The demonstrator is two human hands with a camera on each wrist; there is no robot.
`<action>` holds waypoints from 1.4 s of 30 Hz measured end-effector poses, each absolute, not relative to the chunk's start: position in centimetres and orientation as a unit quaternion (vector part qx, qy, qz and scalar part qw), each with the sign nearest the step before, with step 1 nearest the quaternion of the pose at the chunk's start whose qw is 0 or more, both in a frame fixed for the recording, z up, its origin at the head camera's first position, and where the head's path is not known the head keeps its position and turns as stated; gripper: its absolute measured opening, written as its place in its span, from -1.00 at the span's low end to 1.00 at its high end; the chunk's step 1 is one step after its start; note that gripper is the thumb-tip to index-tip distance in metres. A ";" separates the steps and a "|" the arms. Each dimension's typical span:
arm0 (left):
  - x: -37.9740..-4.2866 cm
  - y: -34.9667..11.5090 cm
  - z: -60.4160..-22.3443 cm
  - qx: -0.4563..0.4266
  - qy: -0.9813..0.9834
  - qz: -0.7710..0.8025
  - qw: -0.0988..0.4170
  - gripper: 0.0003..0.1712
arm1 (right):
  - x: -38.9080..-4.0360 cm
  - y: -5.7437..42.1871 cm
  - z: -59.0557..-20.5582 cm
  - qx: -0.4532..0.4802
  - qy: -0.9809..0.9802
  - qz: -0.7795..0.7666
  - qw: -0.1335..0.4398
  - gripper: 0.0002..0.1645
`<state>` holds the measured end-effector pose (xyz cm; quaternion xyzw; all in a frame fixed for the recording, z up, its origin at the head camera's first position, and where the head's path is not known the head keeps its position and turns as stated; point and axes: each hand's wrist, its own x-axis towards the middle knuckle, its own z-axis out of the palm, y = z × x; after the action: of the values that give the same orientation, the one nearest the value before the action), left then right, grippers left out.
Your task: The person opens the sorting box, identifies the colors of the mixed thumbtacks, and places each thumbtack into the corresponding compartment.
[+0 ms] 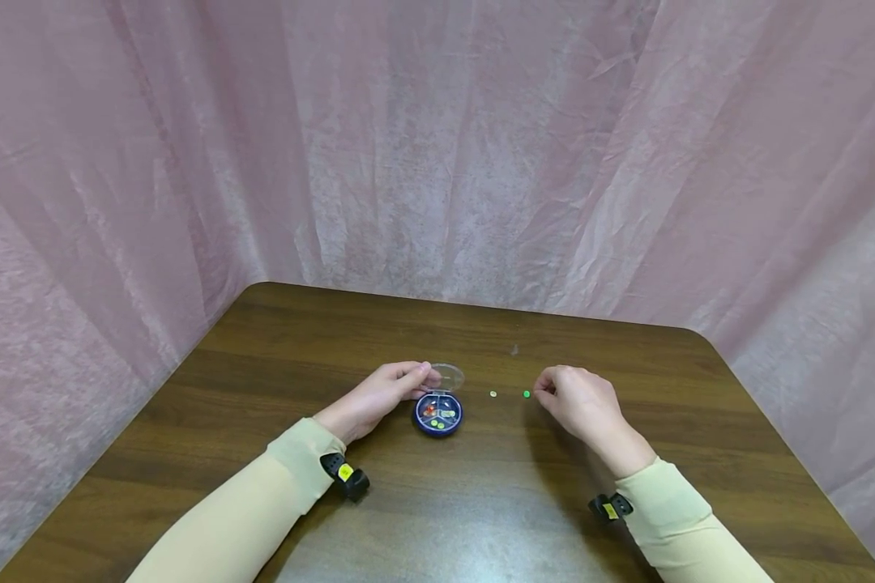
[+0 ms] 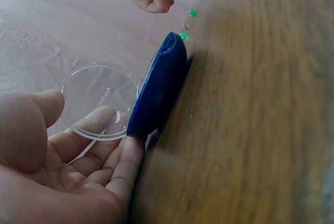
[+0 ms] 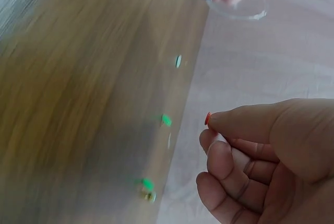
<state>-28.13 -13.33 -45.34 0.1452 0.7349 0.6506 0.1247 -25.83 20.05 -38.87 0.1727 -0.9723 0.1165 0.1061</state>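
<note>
A round dark-blue pill case [image 1: 438,433] stands on the table with its clear round lid [image 1: 449,374] raised. Inside, divided compartments hold small red, yellow-green and pale pieces. My left hand [image 1: 381,397] grips the lid, thumb at its rim and fingers behind it; in the left wrist view the fingers also touch the base of the blue case [image 2: 162,91]. To the right of the case, my right hand [image 1: 582,401] is above the table. Between its thumb and index finger it pinches a small red disc [image 3: 207,118], hidden in the head view.
A pale small disc [image 1: 492,394] and a green one [image 1: 527,394] lie between the case and my right hand. More green pieces [image 3: 147,184] and a gold-coloured one [image 3: 150,197] show blurred in the right wrist view. Pink curtains [image 1: 437,162] hang behind the wooden table [image 1: 321,324].
</note>
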 end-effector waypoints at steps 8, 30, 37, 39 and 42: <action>-28.1 -13.4 -45.2 0.141 0.736 0.650 0.127 -0.51 | -25.6 17.4 -39.0 0.195 -0.966 0.128 0.111 -0.84; -27.9 -13.5 -45.1 0.152 0.730 0.654 0.126 -0.47 | -25.3 11.3 -39.3 0.261 -0.939 0.177 0.135 -0.87; -27.8 -13.5 -44.9 0.152 0.733 0.651 0.127 -0.45 | -25.1 10.5 -39.4 0.270 -0.935 0.186 0.135 -0.87; -27.7 -13.5 -44.9 0.149 0.732 0.652 0.126 -0.46 | -25.0 10.1 -39.4 0.273 -0.935 0.186 0.129 -0.87; -27.7 -13.4 -44.9 0.146 0.731 0.655 0.123 -0.47 | -25.1 9.7 -39.4 0.279 -0.935 0.184 0.119 -0.88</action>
<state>-27.71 -13.40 -44.90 0.1460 0.7311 0.6551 0.1229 -25.06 9.67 -39.35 0.2787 -0.9350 0.1842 0.1192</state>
